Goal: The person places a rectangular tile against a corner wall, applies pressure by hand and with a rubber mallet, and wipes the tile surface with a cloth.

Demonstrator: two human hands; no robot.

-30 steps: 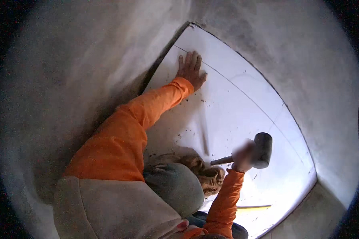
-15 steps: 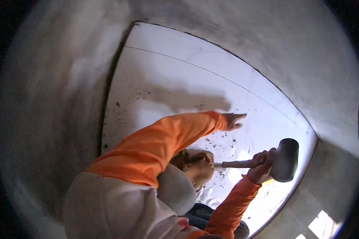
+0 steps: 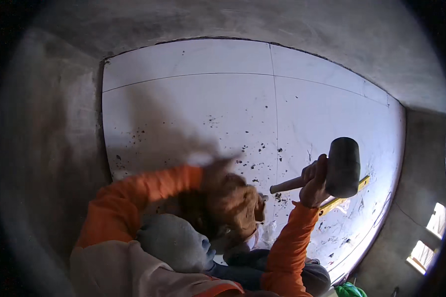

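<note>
Right hand (image 3: pixel 314 180) closed in a fist round the wooden handle of a rubber mallet (image 3: pixel 343 167), gripping close under the dark head, the free end of the handle sticking out toward the left. Mallet head raised above the white floor tiles (image 3: pixel 193 114), apart from them, tilted slightly. Just beneath and behind the head, a yellow spirit level (image 3: pixel 343 197) lying flat on the tiles, partly covered by mallet and wrist.

Left hand (image 3: pixel 218 171) blurred at the end of the orange sleeve (image 3: pixel 148 190), low over the tiles near the middle; cannot tell how far open, nor whether holding anything. Directly below it, a brownish work boot (image 3: pixel 240 208) on the tiles, hiding part of the surface, and beside that a grey-clad knee (image 3: pixel 176 242).

Further out: dark crumbs of mortar (image 3: pixel 252 158) scattered across the tiles around the joint lines, thickest near the boot and hands. Smeared streaks on the tile to the lower right. Bare grey cement floor (image 3: pixel 49 148) bordering the tiled patch on the left and top. Something green (image 3: pixel 352 289) at the lower edge, too small to tell.
</note>
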